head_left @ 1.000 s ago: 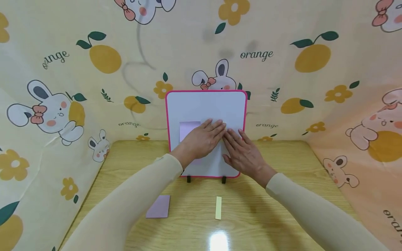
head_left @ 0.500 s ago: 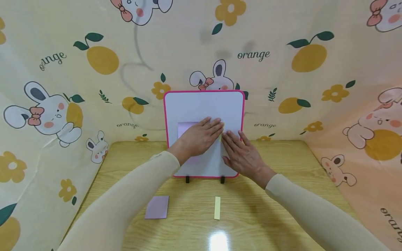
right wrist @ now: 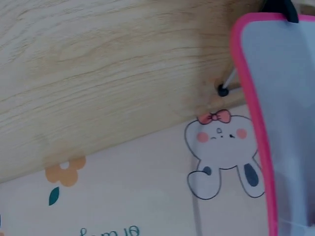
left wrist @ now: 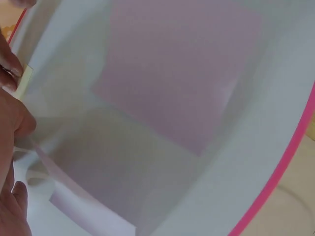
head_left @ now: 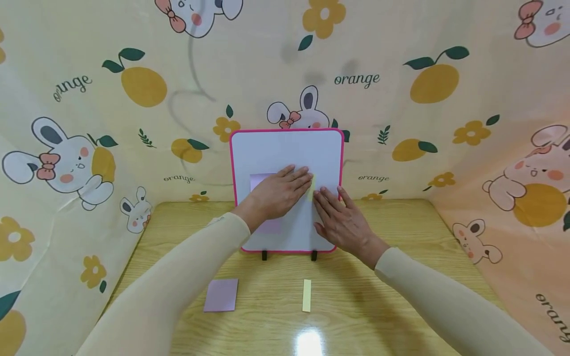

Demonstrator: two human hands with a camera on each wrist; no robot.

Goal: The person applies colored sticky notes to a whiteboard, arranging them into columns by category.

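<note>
A whiteboard [head_left: 289, 153] with a pink frame stands upright against the patterned backdrop. My left hand [head_left: 282, 193] lies with straight fingers on its middle, partly over a purple sticky note [head_left: 258, 180]. More purple paper [head_left: 270, 226] shows below that hand; in the left wrist view one purple note [left wrist: 177, 73] lies flat and another [left wrist: 93, 211] has a lifted edge. Right of my left fingertips is a narrow yellow sticky strip [head_left: 311, 187], partly hidden. My right hand [head_left: 343, 220] rests straight fingers on the board at the strip's lower end.
Two black stand feet [head_left: 264, 255] hold the board's lower edge. On the wooden table [head_left: 378, 296] in front lie a purple sticky note pad [head_left: 221, 295] and a narrow yellow strip pad [head_left: 307, 295]. Cloth printed with rabbits and oranges [head_left: 434, 84] walls the back and sides.
My left hand has slid slightly left, uncovering more of the yellow strip. The right hand stays at nearly the same spot on the board. The whole head view has shifted a little.
</note>
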